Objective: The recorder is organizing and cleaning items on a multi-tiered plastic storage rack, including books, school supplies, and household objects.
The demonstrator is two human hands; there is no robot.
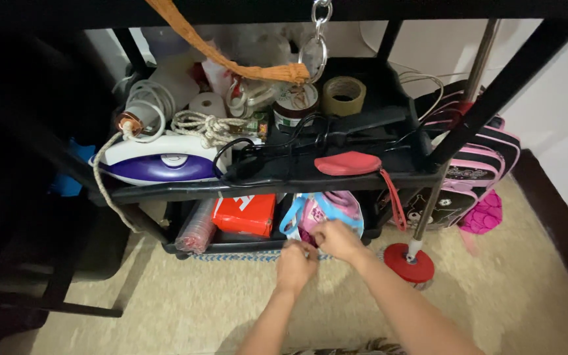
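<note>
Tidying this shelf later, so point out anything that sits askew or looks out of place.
The red pouch hangs over the upper shelf's front edge, its red strap dangling below. A white rope also trails off the purple and white iron. Both hands, left and right, are at the pink and blue bag on the lower shelf.

Landmark: black shelf rack (165, 191).
Lower shelf opening: crowded; red box (244, 214), clear cup stack (197, 230) and blue-and-pink bag (327, 209) fill it side by side.
At the bag: left hand (295, 264) and right hand (338, 239) meet there, blocking its front.
Upper shelf: packed; purple iron (165, 161), rope (208, 125), tape roll (344, 96), red pouch (348, 163).
Right of rack: mop pole (428, 204) with red base (407, 263), pink backpack (474, 167).
Front of rack: beige carpet (185, 302), open passage.
Left of rack: dark furniture frame (54, 299).
</note>
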